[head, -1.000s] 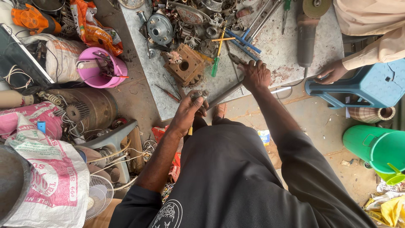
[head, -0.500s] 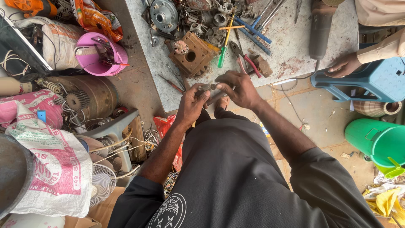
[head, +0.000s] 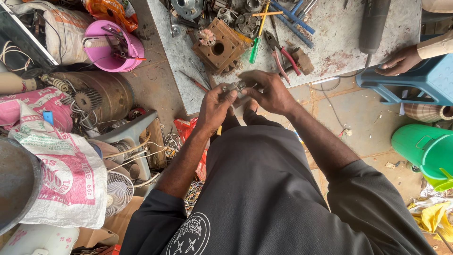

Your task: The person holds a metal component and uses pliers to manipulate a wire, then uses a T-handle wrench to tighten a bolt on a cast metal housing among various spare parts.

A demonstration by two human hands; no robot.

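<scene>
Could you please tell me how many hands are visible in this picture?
3. The left hand and right hand hold a small metal part together; another person's hand rests on the blue stool.

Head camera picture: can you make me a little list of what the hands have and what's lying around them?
left hand: grips small grey metal part
right hand: pinches same part
work surface: grey concrete slab
on slab: brown rusty metal block with round hole, green-handled screwdriver, red-handled pliers
left side: pink plastic bowl
right side: green plastic bucket, another person's hand on blue plastic stool
</scene>
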